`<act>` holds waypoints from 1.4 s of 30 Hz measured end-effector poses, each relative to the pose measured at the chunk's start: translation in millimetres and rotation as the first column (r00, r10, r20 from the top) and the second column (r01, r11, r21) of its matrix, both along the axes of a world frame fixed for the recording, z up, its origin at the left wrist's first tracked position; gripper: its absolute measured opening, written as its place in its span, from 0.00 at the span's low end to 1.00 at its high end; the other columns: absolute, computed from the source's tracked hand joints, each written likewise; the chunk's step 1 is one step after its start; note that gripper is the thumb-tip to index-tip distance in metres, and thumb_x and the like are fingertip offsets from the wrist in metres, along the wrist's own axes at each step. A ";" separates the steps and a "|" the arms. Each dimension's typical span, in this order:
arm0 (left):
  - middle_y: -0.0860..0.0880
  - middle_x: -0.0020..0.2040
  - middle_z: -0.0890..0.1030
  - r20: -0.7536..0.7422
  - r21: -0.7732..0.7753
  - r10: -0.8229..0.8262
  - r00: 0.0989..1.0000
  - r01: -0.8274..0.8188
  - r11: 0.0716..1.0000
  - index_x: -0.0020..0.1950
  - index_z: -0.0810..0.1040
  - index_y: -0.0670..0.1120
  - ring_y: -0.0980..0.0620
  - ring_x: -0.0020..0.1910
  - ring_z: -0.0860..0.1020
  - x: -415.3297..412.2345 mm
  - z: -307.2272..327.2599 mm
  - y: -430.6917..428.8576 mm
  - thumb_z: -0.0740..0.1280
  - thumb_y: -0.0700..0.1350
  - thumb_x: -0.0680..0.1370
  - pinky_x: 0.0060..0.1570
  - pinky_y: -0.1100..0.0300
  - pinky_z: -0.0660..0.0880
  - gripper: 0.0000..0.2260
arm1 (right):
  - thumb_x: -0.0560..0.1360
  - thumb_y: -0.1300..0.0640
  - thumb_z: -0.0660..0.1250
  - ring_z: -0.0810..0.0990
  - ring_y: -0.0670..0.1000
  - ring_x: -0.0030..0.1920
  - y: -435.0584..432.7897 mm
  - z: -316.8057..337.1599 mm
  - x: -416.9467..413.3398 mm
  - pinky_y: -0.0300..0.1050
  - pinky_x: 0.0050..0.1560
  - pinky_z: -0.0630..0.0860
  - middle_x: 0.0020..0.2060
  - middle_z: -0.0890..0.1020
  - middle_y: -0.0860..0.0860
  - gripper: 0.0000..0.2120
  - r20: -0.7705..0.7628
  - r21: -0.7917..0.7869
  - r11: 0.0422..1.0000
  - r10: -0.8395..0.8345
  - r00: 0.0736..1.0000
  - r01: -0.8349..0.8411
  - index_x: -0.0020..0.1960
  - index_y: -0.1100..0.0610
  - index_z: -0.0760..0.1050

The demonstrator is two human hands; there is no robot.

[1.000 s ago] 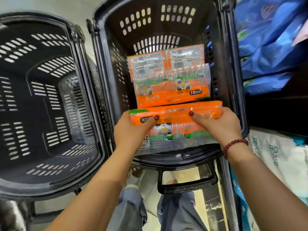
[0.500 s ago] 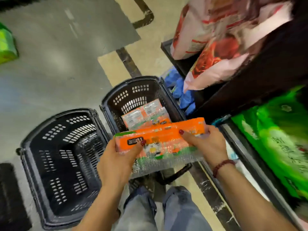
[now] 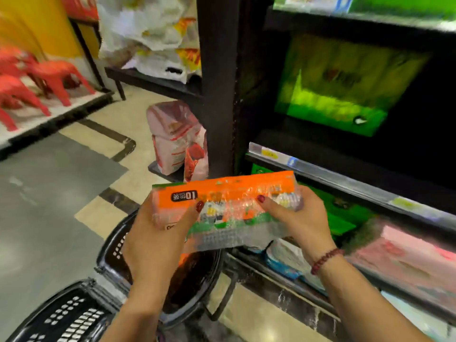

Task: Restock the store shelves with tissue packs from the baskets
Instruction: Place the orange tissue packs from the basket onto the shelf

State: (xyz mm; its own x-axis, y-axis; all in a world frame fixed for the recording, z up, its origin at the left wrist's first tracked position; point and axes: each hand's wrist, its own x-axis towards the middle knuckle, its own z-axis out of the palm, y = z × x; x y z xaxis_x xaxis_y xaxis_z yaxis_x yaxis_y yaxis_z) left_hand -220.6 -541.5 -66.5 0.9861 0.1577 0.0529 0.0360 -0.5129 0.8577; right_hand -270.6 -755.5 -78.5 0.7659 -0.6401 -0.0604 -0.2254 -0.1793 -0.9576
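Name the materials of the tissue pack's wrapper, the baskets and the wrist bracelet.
Tissue pack: likely thin glossy plastic film, crinkled with glints. Baskets: apparently rigid matte black plastic, moulded slotted walls. Bracelet: small dark red beads, wood or stone unclear.

Behind the tissue pack (image 3: 229, 193), the fingers of the left hand (image 3: 158, 243) and the right hand (image 3: 298, 223) are out of sight; only the thumbs show. Hands and pack cover most of the far basket (image 3: 116, 245), hiding most of its contents. The bottom edge cuts off the near basket (image 3: 64, 317). The green pack (image 3: 345, 87) on the shelf (image 3: 320, 174), the pink pack (image 3: 407, 255) below it and the red stools (image 3: 49, 72) are blurred, their print unreadable.
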 end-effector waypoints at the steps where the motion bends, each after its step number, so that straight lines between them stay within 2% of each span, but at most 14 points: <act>1: 0.64 0.40 0.79 0.039 -0.005 -0.026 0.999 0.026 1.000 0.51 0.74 0.67 0.55 0.42 0.78 -6.4 8.0 -8.5 0.64 0.77 0.58 0.41 0.56 0.69 0.26 | 0.56 0.39 0.78 0.83 0.51 0.48 -7.1 7.7 -12.2 0.57 0.52 0.79 0.47 0.84 0.49 0.29 0.037 0.002 1.000 -0.021 0.999 0.021 0.51 0.52 0.79; 5: 0.63 0.47 0.80 0.037 -0.020 -0.168 0.985 0.169 0.985 0.59 0.73 0.62 0.61 0.45 0.77 -19.6 29.4 -51.7 0.73 0.65 0.67 0.47 0.56 0.71 0.23 | 0.52 0.35 0.76 0.82 0.48 0.50 -42.9 38.1 -65.0 0.55 0.55 0.78 0.48 0.84 0.47 0.34 0.158 -0.040 0.993 -0.106 0.982 0.114 0.54 0.51 0.79; 7: 0.43 0.65 0.77 -0.092 -0.079 -0.459 0.884 0.453 0.888 0.72 0.69 0.43 0.46 0.63 0.74 -14.9 20.9 -74.4 0.65 0.43 0.80 0.61 0.54 0.69 0.21 | 0.54 0.36 0.76 0.82 0.49 0.53 -62.8 51.6 -94.8 0.56 0.56 0.78 0.51 0.84 0.47 0.34 0.201 -0.064 0.987 -0.131 0.971 0.147 0.56 0.50 0.78; 9: 0.33 0.73 0.64 -0.163 -0.269 -0.552 0.818 0.502 0.822 0.74 0.58 0.31 0.38 0.72 0.64 -27.1 4.8 -106.7 0.56 0.33 0.82 0.69 0.52 0.60 0.20 | 0.54 0.36 0.75 0.80 0.50 0.56 -83.6 64.3 -126.6 0.56 0.58 0.77 0.54 0.82 0.47 0.37 0.240 -0.078 0.979 -0.163 0.957 0.186 0.59 0.50 0.77; 12: 0.33 0.69 0.70 -0.058 -0.256 -0.648 0.759 0.617 0.745 0.71 0.65 0.32 0.38 0.69 0.67 -63.2 36.5 -148.9 0.59 0.36 0.81 0.67 0.50 0.62 0.19 | 0.53 0.36 0.76 0.78 0.53 0.60 -114.3 85.6 -175.9 0.58 0.60 0.75 0.58 0.81 0.48 0.40 0.302 -0.070 0.973 -0.191 0.934 0.222 0.62 0.50 0.76; 14: 0.48 0.61 0.80 0.092 -0.227 -0.522 0.848 0.529 0.818 0.71 0.70 0.50 0.52 0.61 0.76 -99.8 66.9 -173.7 0.73 0.50 0.73 0.58 0.54 0.72 0.27 | 0.54 0.37 0.77 0.79 0.54 0.59 -134.7 100.2 -205.0 0.59 0.58 0.76 0.57 0.81 0.48 0.39 0.355 -0.094 0.968 -0.186 0.916 0.234 0.62 0.50 0.76; 16: 0.58 0.55 0.82 0.325 -0.282 -0.452 0.831 0.541 0.792 0.68 0.71 0.61 0.57 0.56 0.79 -131.7 87.5 -180.2 0.77 0.63 0.62 0.55 0.51 0.76 0.36 | 0.56 0.39 0.77 0.80 0.53 0.57 -154.4 114.3 -228.8 0.59 0.56 0.78 0.56 0.82 0.48 0.36 0.404 -0.125 0.960 -0.182 0.897 0.251 0.61 0.50 0.77; 18: 0.58 0.55 0.82 0.425 -0.276 -0.483 0.766 0.618 0.736 0.68 0.71 0.60 0.56 0.57 0.79 -145.2 93.3 -198.0 0.74 0.65 0.61 0.55 0.47 0.78 0.36 | 0.57 0.42 0.77 0.82 0.51 0.54 -173.8 125.9 -246.5 0.57 0.53 0.80 0.53 0.83 0.49 0.32 0.449 -0.145 0.952 -0.180 0.875 0.270 0.59 0.50 0.78; 21: 0.59 0.57 0.80 0.540 -0.216 -0.466 0.701 0.651 0.728 0.69 0.71 0.56 0.60 0.57 0.78 -154.0 98.6 -236.4 0.74 0.62 0.65 0.54 0.56 0.78 0.34 | 0.59 0.45 0.77 0.82 0.50 0.53 -199.2 139.2 -263.0 0.54 0.52 0.81 0.52 0.84 0.49 0.29 0.507 -0.178 0.933 -0.187 0.841 0.314 0.59 0.53 0.78; 25: 0.52 0.58 0.80 0.585 -0.295 -0.448 0.676 0.692 0.659 0.70 0.71 0.50 0.55 0.59 0.78 -152.7 100.8 -275.1 0.75 0.59 0.66 0.56 0.53 0.78 0.35 | 0.62 0.48 0.77 0.82 0.51 0.54 -227.8 144.8 -268.5 0.53 0.52 0.81 0.54 0.83 0.52 0.31 0.565 -0.213 0.909 -0.185 0.804 0.359 0.62 0.57 0.76; 29: 0.53 0.59 0.80 0.572 -0.344 -0.461 0.679 0.708 0.616 0.71 0.69 0.51 0.58 0.58 0.78 -141.1 88.7 -309.3 0.76 0.52 0.68 0.56 0.61 0.77 0.33 | 0.64 0.49 0.78 0.80 0.53 0.58 -251.0 133.2 -264.0 0.57 0.55 0.79 0.57 0.81 0.53 0.31 0.579 -0.235 0.879 -0.216 0.786 0.414 0.64 0.56 0.74; 32: 0.55 0.59 0.80 0.533 -0.349 -0.516 0.671 0.729 0.588 0.72 0.68 0.55 0.59 0.59 0.77 -127.5 75.4 -332.8 0.77 0.49 0.69 0.58 0.56 0.77 0.33 | 0.63 0.46 0.77 0.79 0.53 0.59 -268.0 118.1 -257.6 0.58 0.57 0.77 0.57 0.81 0.52 0.31 0.567 -0.255 0.844 -0.265 0.780 0.472 0.63 0.54 0.74; 38: 0.58 0.56 0.81 0.515 -0.288 -0.571 0.639 0.756 0.588 0.67 0.72 0.59 0.57 0.59 0.77 -96.9 64.2 -378.3 0.76 0.57 0.67 0.60 0.48 0.76 0.29 | 0.59 0.37 0.75 0.76 0.53 0.62 -301.9 95.5 -240.4 0.59 0.61 0.75 0.61 0.79 0.51 0.41 0.514 -0.190 0.813 -0.396 0.761 0.551 0.67 0.55 0.71; 42: 0.67 0.47 0.79 0.534 -0.222 -0.552 0.640 0.736 0.639 0.65 0.74 0.57 0.68 0.50 0.78 -76.3 63.3 -403.4 0.75 0.61 0.67 0.56 0.53 0.78 0.28 | 0.61 0.36 0.74 0.77 0.43 0.57 -317.1 88.2 -224.3 0.47 0.56 0.79 0.57 0.78 0.45 0.42 0.530 -0.265 0.715 -0.452 0.717 0.647 0.69 0.52 0.67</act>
